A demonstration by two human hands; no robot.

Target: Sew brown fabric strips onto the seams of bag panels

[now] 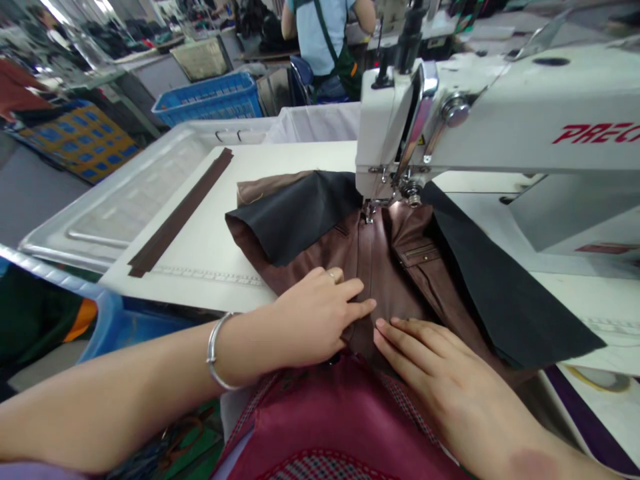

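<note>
A brown leather garment piece [385, 280] with black lining flaps [305, 213] lies under the presser foot [369, 212] of a white sewing machine [500, 107]. A seam runs from the foot down towards me. My left hand [320, 313], wearing a ring, is closed on the leather left of the seam, its index finger stretched along the surface and its thumb hidden. My right hand [435, 367] rests flat on the leather to the right, fingers straight and close together, holding nothing. A zipped pocket [423, 255] shows on the piece.
Dark brown strips [183, 210] lie on the white table [220, 220], beside a printed ruler scale [210, 275]. A translucent tray [115, 193] stands left, with a blue basket [210, 100] beyond. A seated person [320, 40] faces away behind the machine.
</note>
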